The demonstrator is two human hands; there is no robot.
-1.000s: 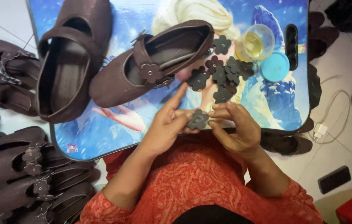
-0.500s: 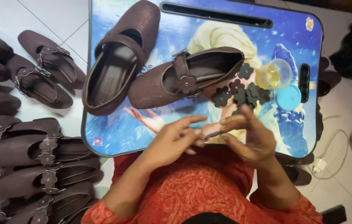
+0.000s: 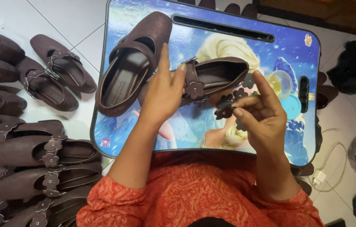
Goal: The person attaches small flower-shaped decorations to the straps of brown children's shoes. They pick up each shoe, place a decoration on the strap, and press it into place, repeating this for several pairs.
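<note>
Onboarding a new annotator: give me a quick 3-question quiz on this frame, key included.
1. True or false: the left hand rests on the brown shoe that has a flower on its strap.
2. What does the right hand pinch?
A. a brown flower piece
B. a pair of scissors
C. a white cable
3. Where do the finished shoes lie: on the lap tray or on the floor to the person's left?

Key
1. True.
2. A: the flower piece sits between the fingertips.
3. On the floor to the left, in rows.
</note>
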